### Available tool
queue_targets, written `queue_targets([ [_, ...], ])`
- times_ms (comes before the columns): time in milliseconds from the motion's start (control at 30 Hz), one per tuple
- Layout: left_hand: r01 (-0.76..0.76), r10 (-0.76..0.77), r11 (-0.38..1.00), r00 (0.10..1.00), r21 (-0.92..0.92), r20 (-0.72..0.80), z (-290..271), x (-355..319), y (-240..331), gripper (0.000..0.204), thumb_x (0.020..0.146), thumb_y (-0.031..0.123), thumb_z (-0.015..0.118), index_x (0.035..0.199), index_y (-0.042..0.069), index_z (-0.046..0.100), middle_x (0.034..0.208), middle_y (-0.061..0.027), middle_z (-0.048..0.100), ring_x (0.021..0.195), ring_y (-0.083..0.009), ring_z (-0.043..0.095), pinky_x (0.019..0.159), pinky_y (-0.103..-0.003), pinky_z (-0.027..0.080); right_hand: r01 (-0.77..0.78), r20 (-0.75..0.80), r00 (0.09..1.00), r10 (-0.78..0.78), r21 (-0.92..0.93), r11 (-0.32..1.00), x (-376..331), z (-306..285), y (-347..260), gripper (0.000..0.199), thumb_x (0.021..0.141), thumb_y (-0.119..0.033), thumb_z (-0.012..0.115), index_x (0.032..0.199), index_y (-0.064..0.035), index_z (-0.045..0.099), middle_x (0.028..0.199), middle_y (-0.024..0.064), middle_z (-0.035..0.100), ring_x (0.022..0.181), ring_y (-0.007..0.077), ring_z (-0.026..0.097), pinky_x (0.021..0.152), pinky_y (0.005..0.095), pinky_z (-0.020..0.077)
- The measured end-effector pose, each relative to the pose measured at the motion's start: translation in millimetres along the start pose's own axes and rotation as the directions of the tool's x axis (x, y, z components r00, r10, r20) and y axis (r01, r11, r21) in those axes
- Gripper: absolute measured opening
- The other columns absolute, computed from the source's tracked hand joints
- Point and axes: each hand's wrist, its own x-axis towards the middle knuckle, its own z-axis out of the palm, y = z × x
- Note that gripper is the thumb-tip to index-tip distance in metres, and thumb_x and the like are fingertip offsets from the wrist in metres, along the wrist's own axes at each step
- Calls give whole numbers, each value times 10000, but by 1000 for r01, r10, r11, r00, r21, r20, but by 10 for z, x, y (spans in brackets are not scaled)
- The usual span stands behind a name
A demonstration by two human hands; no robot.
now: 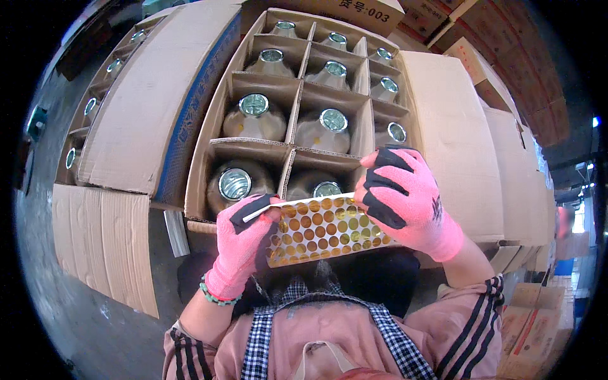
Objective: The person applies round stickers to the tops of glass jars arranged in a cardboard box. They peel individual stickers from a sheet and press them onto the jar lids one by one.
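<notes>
A sheet of round gold stickers [320, 229] is stretched between my two hands, with a rolled or folded white strip along its upper edge. My left hand [239, 235], in a pink glove with black fingertips, pinches the sheet's upper left corner. At the other end, my right hand [405, 199], gloved the same way, has its fingers bent around the sheet's upper right part. Just beyond the sheet stands an open carton [201, 166] with cardboard dividers. In its compartments sit several rounded glass bottles [254, 119] with shiny, silvery mouths. The sheet partly hides the nearest bottle [324, 189].
Long carton flaps spread out on the right [453, 145] and left [149, 95]. A second divided carton with bottles [90, 106] stands at far left. Stacked brown cartons [506, 44] rise at the back right, and another carton [532, 329] lies at lower right.
</notes>
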Motion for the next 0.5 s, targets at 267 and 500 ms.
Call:
queue_targets([
  [267, -44, 41, 995, 998, 88, 43, 13, 22, 5, 150, 732, 12, 554, 866, -29, 609, 822, -35, 586, 762, -94, 531, 699, -212, 408, -238, 106, 970, 220, 199, 951, -43, 24, 60, 177, 637, -94, 629, 778, -64, 527, 793, 101, 518, 789, 288, 504, 689, 370, 382],
  [500, -5, 5, 1000, 1000, 4, 1, 12, 25, -18, 161, 726, 3, 548, 874, -31, 604, 834, -39, 582, 766, -92, 530, 715, -215, 410, -187, 21, 982, 185, 123, 975, -26, 39, 33, 216, 607, -89, 629, 805, -85, 544, 829, 74, 510, 842, 261, 498, 717, 368, 374],
])
